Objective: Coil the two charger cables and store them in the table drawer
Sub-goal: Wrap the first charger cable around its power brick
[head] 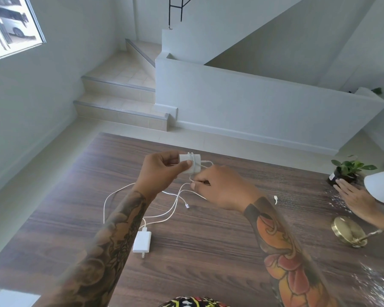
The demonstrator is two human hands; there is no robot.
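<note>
My left hand [162, 171] grips a white charger brick [192, 161] above the dark wooden table [208, 251], with a few turns of its white cable wrapped around it. My right hand [222, 187] pinches that cable just below the brick. The loose remainder of the cable [175, 202] trails onto the table and ends in a small plug [187, 205]. A second white charger brick [142, 241] lies flat near the front left, its cable [104, 207] looping away uncoiled, partly hidden by my left forearm. Another small plug [275, 199] lies to the right. No drawer is visible.
At the right edge, another person's hand [355, 196] rests on the table beside a small potted plant [347, 170]. A brass lamp base [347, 231] and a white shade [381, 187] stand there too. Beyond the table are floor, steps and a low white wall.
</note>
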